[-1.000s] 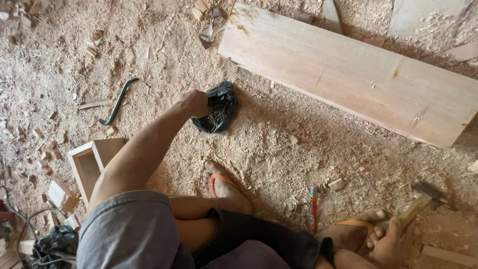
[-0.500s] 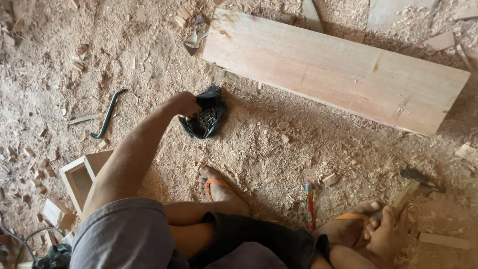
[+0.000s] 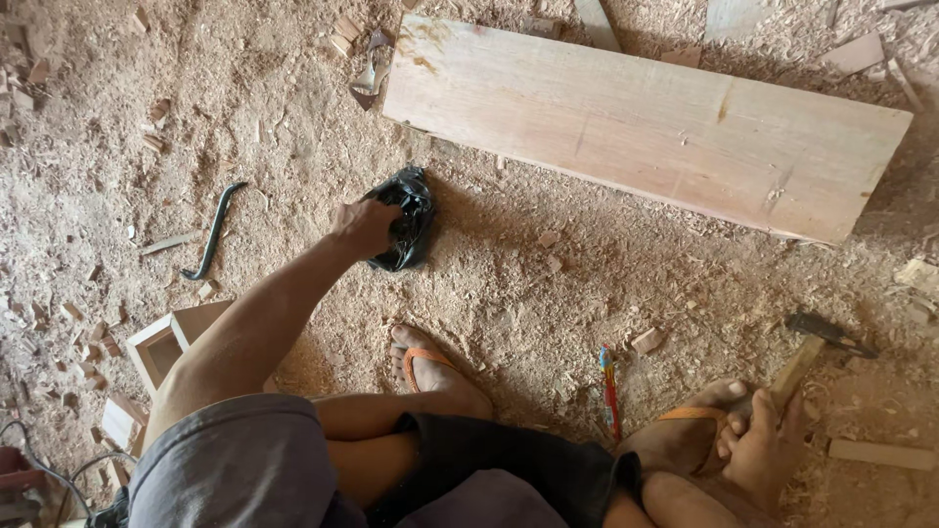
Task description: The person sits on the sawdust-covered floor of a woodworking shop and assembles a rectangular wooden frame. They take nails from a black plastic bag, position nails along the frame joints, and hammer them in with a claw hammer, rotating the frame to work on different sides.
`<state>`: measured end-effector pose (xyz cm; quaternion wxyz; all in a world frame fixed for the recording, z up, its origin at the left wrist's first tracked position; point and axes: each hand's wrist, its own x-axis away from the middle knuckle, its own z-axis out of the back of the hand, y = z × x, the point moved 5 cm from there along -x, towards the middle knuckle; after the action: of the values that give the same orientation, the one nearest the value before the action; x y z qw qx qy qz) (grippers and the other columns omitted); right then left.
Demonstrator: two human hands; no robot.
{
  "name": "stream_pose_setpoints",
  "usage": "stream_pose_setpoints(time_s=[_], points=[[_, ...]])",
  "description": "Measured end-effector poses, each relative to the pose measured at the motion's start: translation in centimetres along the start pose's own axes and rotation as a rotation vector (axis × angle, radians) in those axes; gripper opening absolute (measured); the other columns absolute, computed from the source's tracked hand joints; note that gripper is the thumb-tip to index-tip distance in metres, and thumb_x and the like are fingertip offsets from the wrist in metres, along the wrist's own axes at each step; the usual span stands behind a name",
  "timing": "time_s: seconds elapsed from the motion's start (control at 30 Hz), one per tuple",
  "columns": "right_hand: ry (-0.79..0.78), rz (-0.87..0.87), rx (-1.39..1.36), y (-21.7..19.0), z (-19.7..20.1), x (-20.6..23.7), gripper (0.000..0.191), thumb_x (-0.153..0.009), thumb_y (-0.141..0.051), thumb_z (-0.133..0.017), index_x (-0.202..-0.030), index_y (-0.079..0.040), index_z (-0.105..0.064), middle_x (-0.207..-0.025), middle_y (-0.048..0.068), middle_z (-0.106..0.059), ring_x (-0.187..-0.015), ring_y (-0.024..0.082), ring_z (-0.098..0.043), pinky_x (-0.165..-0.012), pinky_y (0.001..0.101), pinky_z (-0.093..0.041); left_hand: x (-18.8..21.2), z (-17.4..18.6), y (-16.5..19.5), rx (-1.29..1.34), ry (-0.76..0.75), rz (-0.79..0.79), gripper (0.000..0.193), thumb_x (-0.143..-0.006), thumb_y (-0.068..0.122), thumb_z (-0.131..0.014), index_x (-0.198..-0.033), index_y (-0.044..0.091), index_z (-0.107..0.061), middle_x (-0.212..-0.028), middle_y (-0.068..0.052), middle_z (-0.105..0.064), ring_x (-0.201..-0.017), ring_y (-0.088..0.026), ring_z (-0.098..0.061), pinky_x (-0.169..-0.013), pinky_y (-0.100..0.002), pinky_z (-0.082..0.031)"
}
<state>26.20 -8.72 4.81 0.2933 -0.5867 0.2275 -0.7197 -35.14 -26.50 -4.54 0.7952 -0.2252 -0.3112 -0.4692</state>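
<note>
Left hand (image 3: 364, 227) closed on black bag (image 3: 406, 217) below plank (image 3: 646, 127); right hand (image 3: 761, 442) gripping hammer (image 3: 807, 354) handle, head resting low, further right below plank

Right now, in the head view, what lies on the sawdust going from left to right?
Small wooden box → black bent bar → left hand in the black plastic bag → red pencil → right hand gripping the hammer.

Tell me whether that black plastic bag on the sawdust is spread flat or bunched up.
Bunched up: the black plastic bag lies crumpled in folds, the left hand gripping its edge.
</note>
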Motion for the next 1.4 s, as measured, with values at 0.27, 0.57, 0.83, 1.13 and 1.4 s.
stream_pose_setpoints(time_s=[0.27,0.57,0.83,1.13,1.4], points=[[0.012,0.0,-0.001,-0.2,-0.3,0.4,0.049,-0.108,-0.022,-0.053,-0.156,-0.02,-0.045,-0.068,-0.002,-0.039,-0.046,0.008,-0.034,-0.04,0.0265,-0.028,0.7,-1.3,-0.6,-0.012,0.238,-0.222,0.014,-0.098,0.018,-0.065,-0.107,0.017,-0.075,-0.097,-0.01,-0.075,-0.08,-0.021,-0.069,-0.07,-0.042,-0.055],[0.002,0.019,0.048,-0.3,0.1,0.0,0.044,-0.109,-0.02,-0.051,-0.152,-0.014,-0.046,-0.068,0.0,-0.041,-0.046,0.009,-0.035,-0.039,0.0281,-0.029,1.5,3.8,-1.3,0.192,-0.056,-0.055,0.025,-0.099,0.038,-0.063,-0.107,0.019,-0.078,-0.087,-0.01,-0.076,-0.07,-0.018,-0.067,-0.064,-0.036,-0.054],[0.003,0.002,0.018,-0.4,0.0,0.2,0.047,-0.108,-0.02,-0.051,-0.155,-0.02,-0.044,-0.067,-0.001,-0.04,-0.046,0.007,-0.034,-0.04,0.0267,-0.029,1.6,6.4,-1.2,0.228,0.152,0.122,0.032,-0.106,0.042,-0.059,-0.116,0.014,-0.071,-0.08,-0.009,-0.074,-0.051,-0.016,-0.054,-0.043,-0.033,-0.044],[-0.024,-0.007,-0.003,0.6,0.5,-0.7,0.041,-0.11,-0.022,-0.052,-0.15,-0.016,-0.045,-0.069,-0.001,-0.04,-0.047,0.008,-0.033,-0.041,0.0268,-0.028,1.0,0.9,1.4,0.05,0.067,0.021,0.031,-0.101,0.036,-0.064,-0.111,0.007,-0.068,-0.083,-0.012,-0.072,-0.058,-0.018,-0.063,-0.046,-0.034,-0.048],[-0.012,0.007,-0.007,0.3,0.2,-0.3,0.046,-0.106,-0.022,-0.053,-0.152,-0.022,-0.046,-0.068,-0.001,-0.04,-0.047,0.008,-0.034,-0.039,0.027,-0.027,-0.4,0.1,-0.9,0.177,-0.031,0.038,0.021,-0.101,0.024,-0.059,-0.109,0.009,-0.07,-0.085,-0.012,-0.072,-0.066,-0.02,-0.065,-0.056,-0.038,-0.054]])
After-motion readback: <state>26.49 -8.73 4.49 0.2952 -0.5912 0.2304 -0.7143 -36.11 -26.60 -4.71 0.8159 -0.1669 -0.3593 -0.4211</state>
